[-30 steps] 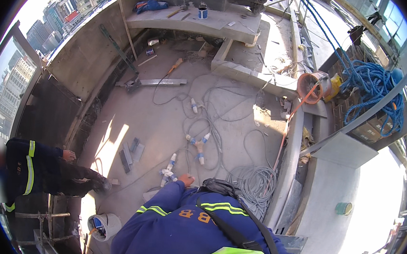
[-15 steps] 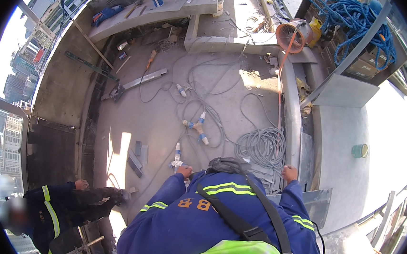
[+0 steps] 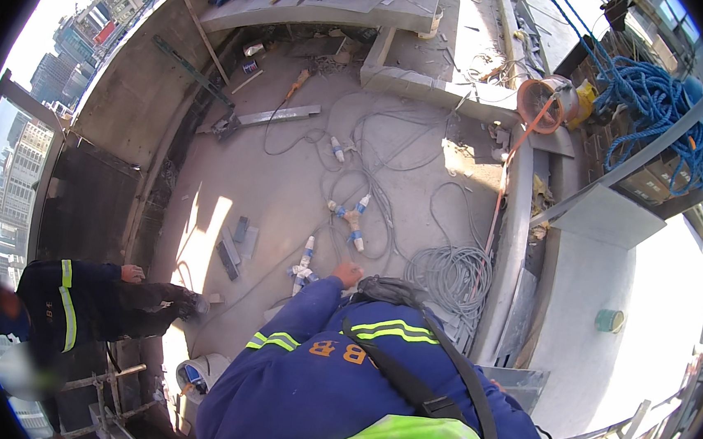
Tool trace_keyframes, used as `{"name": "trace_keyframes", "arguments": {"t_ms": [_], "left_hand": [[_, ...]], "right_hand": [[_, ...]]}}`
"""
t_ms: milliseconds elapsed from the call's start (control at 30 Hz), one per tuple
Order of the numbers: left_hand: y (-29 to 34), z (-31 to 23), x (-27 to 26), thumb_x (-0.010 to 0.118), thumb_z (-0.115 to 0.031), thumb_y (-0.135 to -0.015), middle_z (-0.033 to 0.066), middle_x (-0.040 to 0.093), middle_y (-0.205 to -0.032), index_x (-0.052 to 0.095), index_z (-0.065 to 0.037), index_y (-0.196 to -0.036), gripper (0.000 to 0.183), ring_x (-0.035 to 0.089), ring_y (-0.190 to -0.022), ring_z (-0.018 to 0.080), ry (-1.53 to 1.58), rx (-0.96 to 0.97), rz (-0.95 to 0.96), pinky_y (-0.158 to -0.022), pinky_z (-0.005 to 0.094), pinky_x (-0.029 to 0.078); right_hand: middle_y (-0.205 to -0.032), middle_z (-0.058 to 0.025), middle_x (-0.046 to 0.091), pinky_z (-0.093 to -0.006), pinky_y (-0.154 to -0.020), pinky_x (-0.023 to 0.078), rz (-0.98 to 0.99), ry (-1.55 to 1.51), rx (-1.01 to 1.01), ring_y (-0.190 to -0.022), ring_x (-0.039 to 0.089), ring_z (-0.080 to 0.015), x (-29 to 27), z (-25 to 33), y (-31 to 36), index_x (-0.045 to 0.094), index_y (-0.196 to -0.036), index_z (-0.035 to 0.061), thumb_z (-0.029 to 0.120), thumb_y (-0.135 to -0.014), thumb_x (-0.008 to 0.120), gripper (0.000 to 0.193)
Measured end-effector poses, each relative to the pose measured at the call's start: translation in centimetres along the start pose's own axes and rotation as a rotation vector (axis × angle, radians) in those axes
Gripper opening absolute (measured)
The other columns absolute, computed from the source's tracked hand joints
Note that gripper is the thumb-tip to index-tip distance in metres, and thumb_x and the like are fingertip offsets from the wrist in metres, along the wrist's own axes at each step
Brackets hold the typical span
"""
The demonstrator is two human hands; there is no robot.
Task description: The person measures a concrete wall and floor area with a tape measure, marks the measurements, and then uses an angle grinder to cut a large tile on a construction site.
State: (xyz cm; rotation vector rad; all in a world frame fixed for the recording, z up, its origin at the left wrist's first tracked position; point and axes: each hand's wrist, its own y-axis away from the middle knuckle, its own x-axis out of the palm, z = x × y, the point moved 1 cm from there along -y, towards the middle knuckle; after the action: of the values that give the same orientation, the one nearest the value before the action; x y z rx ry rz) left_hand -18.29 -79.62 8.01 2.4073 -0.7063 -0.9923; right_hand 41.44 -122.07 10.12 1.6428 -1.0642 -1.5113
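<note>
My left hand (image 3: 349,274) is in front of my chest, above the grey floor. Its fingers look loosely curled, with nothing seen in them. Nearest to it are a blue-and-white cable connector (image 3: 303,269) wrapped in white, and a three-way connector (image 3: 353,216) with blue and white ends, both lying on the floor. Only a sliver of my right hand (image 3: 499,385) shows beside my blue sleeve; its fingers are hidden. To the right of my left hand a coil of grey cable (image 3: 449,274) lies by the low wall.
A co-worker in dark clothing (image 3: 86,289) stands at the left, near a bucket (image 3: 203,370). Loose cables, a metal channel (image 3: 280,115) and metal offcuts (image 3: 229,255) lie on the floor. An orange fan (image 3: 540,105), blue rope (image 3: 657,111) and green tin (image 3: 608,321) are at the right.
My left hand has swung forward and to the right, while my right hand has drawn back beside my body. The view has shifted, and a bucket shows near the co-worker.
</note>
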Motion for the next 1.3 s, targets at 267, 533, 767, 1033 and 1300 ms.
{"name": "trace_keyframes", "arguments": {"t_ms": [267, 533, 767, 1033, 1300], "left_hand": [[3.0, 8.0, 0.8, 0.064, -0.048, -0.097, 0.0160, 0.078, -0.111, 0.079, -0.010, -0.118, 0.046, 0.077, -0.092, 0.0280, 0.233, -0.435, -0.033, -0.085, 0.0397, 0.060], [1.9, 6.2, 0.3, 0.064, -0.052, -0.093, 0.0197, 0.075, -0.127, 0.080, -0.018, -0.123, 0.048, 0.068, -0.124, 0.0405, -0.102, -0.247, 0.009, -0.109, 0.0471, 0.052], [2.8, 7.2, 1.6, 0.066, -0.055, -0.092, 0.0177, 0.078, -0.120, 0.080, -0.015, -0.121, 0.052, 0.072, -0.118, 0.0365, -0.002, -0.234, -0.037, -0.105, 0.0446, 0.053], [5.9, 7.9, 1.9, 0.069, -0.054, -0.090, 0.0130, 0.081, -0.106, 0.083, -0.016, -0.114, 0.047, 0.077, -0.105, 0.0322, 0.060, -0.298, -0.126, -0.097, 0.0421, 0.057], [5.0, 8.6, 1.8, 0.066, -0.054, -0.092, 0.0126, 0.081, -0.108, 0.083, -0.018, -0.112, 0.044, 0.076, -0.106, 0.0334, -0.014, -0.269, -0.104, -0.096, 0.0433, 0.057]], "right_hand": [[-0.113, -0.0189, 0.078, -0.0492, -0.089, 0.059, -0.180, -0.766, -0.119, -0.100, 0.077, -0.0351, -5.6, 15.5, -8.5, 0.070, -0.131, 0.0087, 0.029, -0.099, 0.067, 0.038], [-0.090, -0.0099, 0.072, -0.0385, -0.066, 0.057, -0.303, -1.910, 0.061, -0.079, 0.073, -0.0234, -21.8, 11.1, -13.9, 0.068, -0.126, 0.0054, 0.022, -0.102, 0.062, 0.029], [-0.083, -0.0070, 0.067, -0.0311, -0.054, 0.053, -0.412, -1.870, 0.019, -0.067, 0.067, -0.0169, -25.4, 10.8, -16.0, 0.066, -0.120, 0.0025, 0.018, -0.103, 0.061, 0.024], [-0.100, -0.0133, 0.078, -0.0366, -0.076, 0.059, -0.386, -0.885, -0.455, -0.086, 0.076, -0.0244, -21.9, 21.7, -17.8, 0.075, -0.123, 0.0009, 0.030, -0.100, 0.069, 0.037], [-0.086, -0.0071, 0.067, -0.0299, -0.056, 0.050, -0.028, -1.626, -0.265, -0.068, 0.066, -0.0182, -22.9, 16.9, -16.6, 0.066, -0.122, -0.0012, 0.021, -0.102, 0.066, 0.030]]}}
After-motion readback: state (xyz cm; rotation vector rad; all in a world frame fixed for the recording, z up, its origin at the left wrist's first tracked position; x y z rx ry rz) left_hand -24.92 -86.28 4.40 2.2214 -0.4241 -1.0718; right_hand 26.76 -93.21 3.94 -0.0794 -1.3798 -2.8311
